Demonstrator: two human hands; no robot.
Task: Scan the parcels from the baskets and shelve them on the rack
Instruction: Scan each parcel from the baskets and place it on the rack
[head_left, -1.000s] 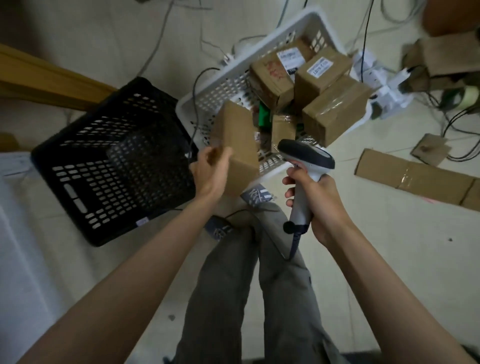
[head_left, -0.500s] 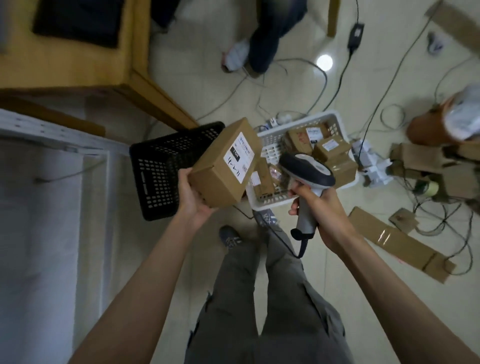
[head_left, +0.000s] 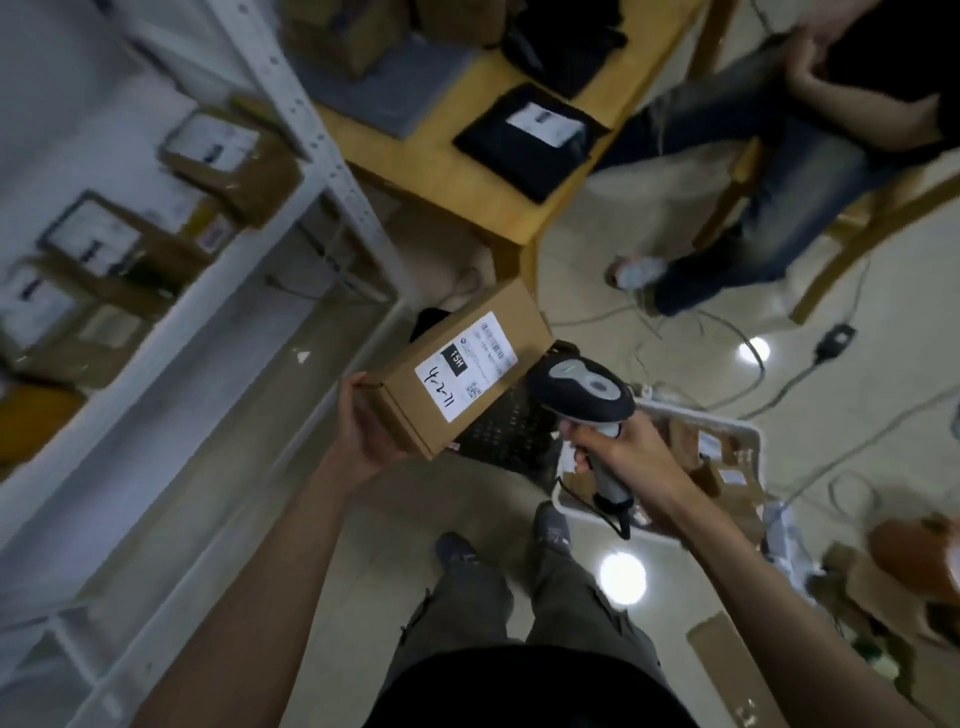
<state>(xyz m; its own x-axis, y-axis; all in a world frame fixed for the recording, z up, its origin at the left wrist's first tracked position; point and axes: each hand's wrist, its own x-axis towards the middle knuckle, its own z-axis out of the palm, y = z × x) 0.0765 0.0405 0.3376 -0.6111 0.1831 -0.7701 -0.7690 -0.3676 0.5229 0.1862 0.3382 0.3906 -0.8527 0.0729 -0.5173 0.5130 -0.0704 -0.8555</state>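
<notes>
Fingers: left hand (head_left: 363, 431) curled round the near end of the parcel (head_left: 457, 371), cupping it from beneath; right hand (head_left: 618, 457) wrapped on the grip of the scanner (head_left: 582, 395). Parcel: held aloft, label (head_left: 465, 364) upward, long axis running from the left hand away toward the table (head_left: 498, 208). Scanner: head just right of the parcel, muzzle at its right edge, nearly touching. Rack (head_left: 218, 291): left of the parcel, boxes already shelved; left hand nearer. White basket (head_left: 748, 431): below scanner, right of parcel
</notes>
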